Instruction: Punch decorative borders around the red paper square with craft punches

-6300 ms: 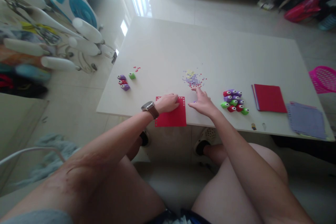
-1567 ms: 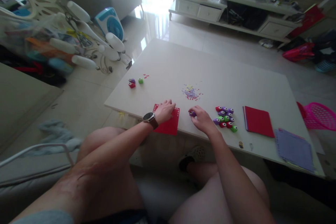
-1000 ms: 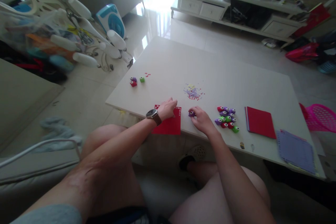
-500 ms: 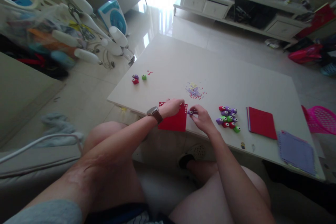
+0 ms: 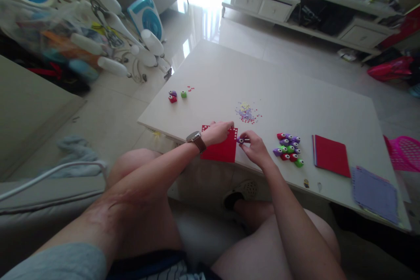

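Observation:
A red sheet of paper lies at the near edge of the white table, with small holes punched along its top and right edges. My left hand rests flat over its upper part, fingers stretched toward the top right corner. At the sheet's right edge my right hand grips a small purple paper punch between thumb and fingers. Beyond the hands lies a scatter of purple, yellow and red paper bits. To the right stands a cluster of red, purple and green punches.
A red stack of paper and punched purple sheets lie on the table at right. Two small trinkets lie near the front edge. More punches, including a green one, stand at far left. A floor lamp is beyond the table's left side.
The whole view has shifted slightly as the head moved. Both hands keep nearly the same places on the sheet and the purple punch.

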The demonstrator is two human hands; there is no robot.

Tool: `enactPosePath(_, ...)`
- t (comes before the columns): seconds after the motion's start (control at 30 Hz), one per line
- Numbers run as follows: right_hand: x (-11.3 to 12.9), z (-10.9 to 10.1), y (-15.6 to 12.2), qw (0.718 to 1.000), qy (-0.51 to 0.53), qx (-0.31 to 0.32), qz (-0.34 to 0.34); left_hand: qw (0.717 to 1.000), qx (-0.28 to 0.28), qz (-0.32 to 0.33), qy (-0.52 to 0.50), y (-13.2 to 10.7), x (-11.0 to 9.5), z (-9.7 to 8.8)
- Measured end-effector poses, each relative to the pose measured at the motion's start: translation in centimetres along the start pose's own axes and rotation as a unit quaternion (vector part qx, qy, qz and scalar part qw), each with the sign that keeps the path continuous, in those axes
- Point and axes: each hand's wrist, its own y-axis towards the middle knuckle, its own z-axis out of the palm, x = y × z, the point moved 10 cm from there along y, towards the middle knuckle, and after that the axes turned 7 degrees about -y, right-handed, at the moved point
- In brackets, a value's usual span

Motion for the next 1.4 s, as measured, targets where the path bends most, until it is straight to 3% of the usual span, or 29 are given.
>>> enactPosePath(0.47,0.5,0.5,0.0,1.0,0.006,0.027,-0.005,1.0,0.003,-0.013,-0.026,-0.1,-0.1,0.0)
enactPosePath(0.77,0.0,2.0,-0.4,0.997,-0.038,0.07,-0.001,0.998,-0.018,0.008,-0.056,-0.3,-0.1,1.2)
enactPosePath(1.0,-0.2,2.3,-0.4,0.995,-0.052,0.085,0.008,0.997,-0.067,0.001,0.046,-0.7,-1.0,0.9)
enactPosePath(1.27,-0.5,1.8,-0.5,0.993,-0.035,0.104,0.038,0.998,0.041,-0.042,0.023,-1.1,-0.5,2.9)
enactPosePath(1.4,-1.9,1.3,-0.7,0.986,-0.014,0.114,0.119,0.997,0.057,-0.037,0.022,-1.1,-0.1,3.4)
